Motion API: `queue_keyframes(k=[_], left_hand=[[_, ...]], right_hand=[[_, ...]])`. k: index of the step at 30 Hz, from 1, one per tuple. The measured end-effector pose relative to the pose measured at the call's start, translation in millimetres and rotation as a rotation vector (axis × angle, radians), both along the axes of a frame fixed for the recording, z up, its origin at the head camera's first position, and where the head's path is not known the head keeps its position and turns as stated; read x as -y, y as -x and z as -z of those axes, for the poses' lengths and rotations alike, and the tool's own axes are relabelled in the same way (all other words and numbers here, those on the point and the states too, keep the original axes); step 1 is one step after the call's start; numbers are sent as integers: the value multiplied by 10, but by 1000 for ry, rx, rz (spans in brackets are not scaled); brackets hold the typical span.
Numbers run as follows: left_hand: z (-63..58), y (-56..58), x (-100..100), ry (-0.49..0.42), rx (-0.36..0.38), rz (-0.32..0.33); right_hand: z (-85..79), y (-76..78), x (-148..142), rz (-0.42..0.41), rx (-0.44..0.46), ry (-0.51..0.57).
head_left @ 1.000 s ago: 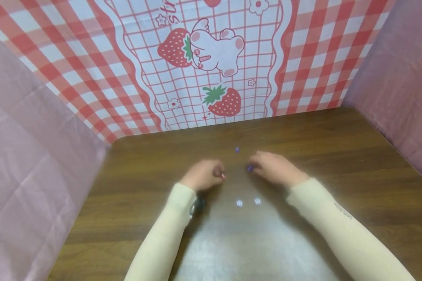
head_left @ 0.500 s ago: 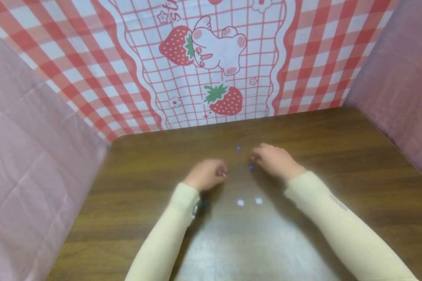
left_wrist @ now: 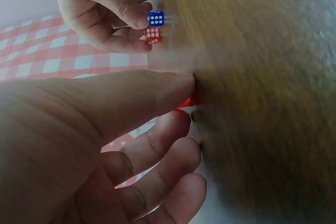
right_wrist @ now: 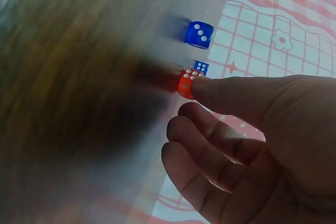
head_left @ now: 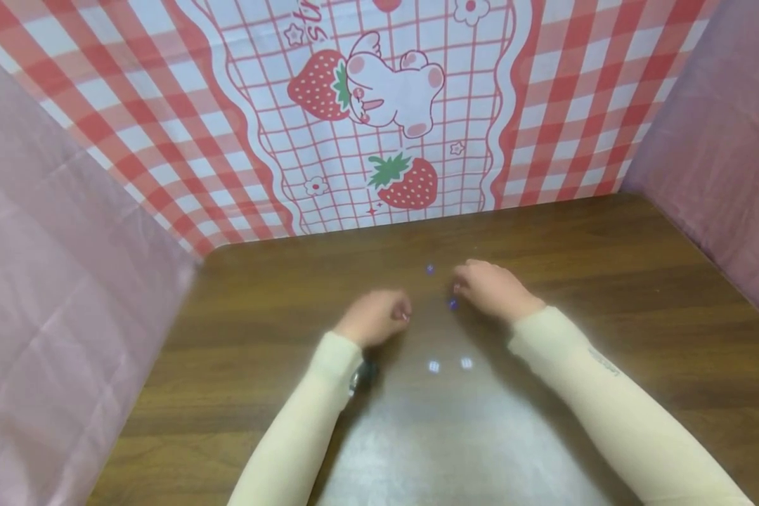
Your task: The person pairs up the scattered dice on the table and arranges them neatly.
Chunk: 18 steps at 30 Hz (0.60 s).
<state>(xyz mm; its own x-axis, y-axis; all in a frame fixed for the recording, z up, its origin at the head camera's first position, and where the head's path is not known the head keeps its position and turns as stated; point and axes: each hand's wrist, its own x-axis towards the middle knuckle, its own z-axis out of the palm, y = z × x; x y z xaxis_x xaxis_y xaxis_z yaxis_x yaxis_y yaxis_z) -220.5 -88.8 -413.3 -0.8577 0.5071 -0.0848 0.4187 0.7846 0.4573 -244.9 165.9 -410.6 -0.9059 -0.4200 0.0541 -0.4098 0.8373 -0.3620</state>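
Between thumb and fingertips, my left hand (head_left: 376, 318) pinches a red die (left_wrist: 186, 102), mostly hidden by the thumb and low over the table. A second red die (right_wrist: 186, 83), with white dots, is pinched by my right hand (head_left: 493, 288) at about the same depth on the table. Just nearer than the right fingertips sits a blue die (head_left: 452, 304). Farther back, left of that hand, lies another blue die (head_left: 429, 268). Two white dice, a left one (head_left: 434, 366) and a right one (head_left: 466, 362), lie side by side nearer to me.
The brown wooden table (head_left: 259, 407) ends at a red-and-white checked cloth (head_left: 563, 105) with strawberry prints. Pink cloth (head_left: 57, 281) hangs on both sides. A dark watch (head_left: 362, 376) is on the left wrist.
My right hand has moved back from the nearer blue die, and a red die now shows in its fingers. The left hand has shifted slightly right. The dice on the table stay put.
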Motion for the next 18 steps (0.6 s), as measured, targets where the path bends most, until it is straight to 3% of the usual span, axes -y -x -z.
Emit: queue_keyframes(k=[9, 18], left_hand=[[-35, -11, -2, -10, 6, 3], [-43, -3, 16, -43, -36, -9]], right_hand=[[40, 1, -138, 31, -14, 40], [27, -117, -252, 52, -30, 70]])
